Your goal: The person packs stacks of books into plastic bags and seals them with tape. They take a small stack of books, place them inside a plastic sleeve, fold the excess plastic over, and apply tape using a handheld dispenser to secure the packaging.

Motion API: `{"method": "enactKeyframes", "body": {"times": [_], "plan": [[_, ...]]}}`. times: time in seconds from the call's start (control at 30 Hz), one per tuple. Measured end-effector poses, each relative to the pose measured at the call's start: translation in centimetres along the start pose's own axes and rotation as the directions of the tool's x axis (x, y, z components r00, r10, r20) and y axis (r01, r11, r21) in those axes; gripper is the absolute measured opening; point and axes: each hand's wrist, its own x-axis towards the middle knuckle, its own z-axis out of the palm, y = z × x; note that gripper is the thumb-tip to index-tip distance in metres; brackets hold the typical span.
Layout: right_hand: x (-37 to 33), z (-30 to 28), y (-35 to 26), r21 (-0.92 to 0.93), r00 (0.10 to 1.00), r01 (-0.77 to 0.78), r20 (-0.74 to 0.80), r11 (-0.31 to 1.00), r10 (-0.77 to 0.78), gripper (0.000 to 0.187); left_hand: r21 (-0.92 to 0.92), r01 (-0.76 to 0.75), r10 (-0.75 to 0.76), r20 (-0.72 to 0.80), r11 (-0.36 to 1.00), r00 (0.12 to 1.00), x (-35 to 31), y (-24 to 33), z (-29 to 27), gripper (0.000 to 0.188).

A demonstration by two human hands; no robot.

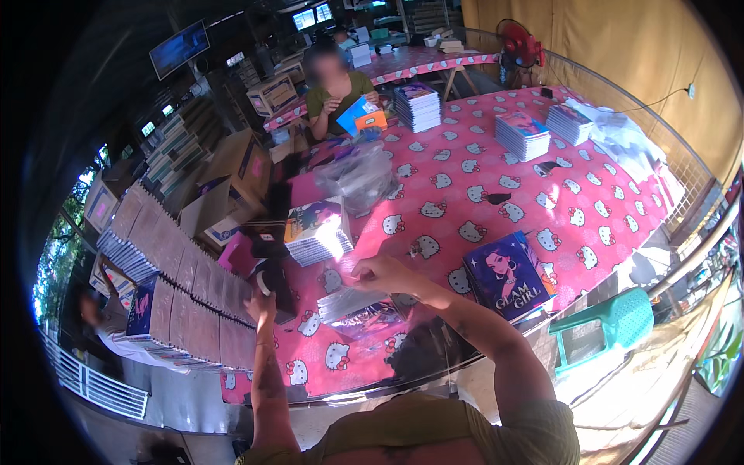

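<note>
My left hand rests at the left of the pink-covered table, fingers curled against a long dark block with a pale ring on it, which looks like a tape dispenser. My right hand is raised above the near table edge with thumb and fingers pinched together; whatever they hold is too small to make out. Just below it lies a notebook with a colourful cover, partly under shiny clear plastic. A notebook stack stands beyond it, glaring in sunlight. To the right sit purple notebooks with a drawn figure on the cover.
Tall rows of spiral notebooks line the left. Cardboard boxes and clear plastic bags lie beyond. Across the table, a person holds blue and orange covers. More stacks stand far right; a green stool is beside the table.
</note>
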Motion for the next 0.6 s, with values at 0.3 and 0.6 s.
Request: {"method": "enactKeyframes", "body": {"times": [0.3, 0.6], "plan": [[-0.2, -0.8, 0.6, -0.004, 0.996, -0.089, 0.031, 0.996, 0.089, 0.038, -0.536, 0.084, -0.107, -0.012, 0.84, 0.994, -2.9, -7.0, -1.1, 0.01], [0.8, 1.6, -0.5, 0.012, 0.996, -0.083, 0.039, 0.997, 0.082, 0.037, 0.902, -0.022, 0.254, -0.098, 0.431, 0.962, -3.0, -0.7, -8.3, 0.021]]}}
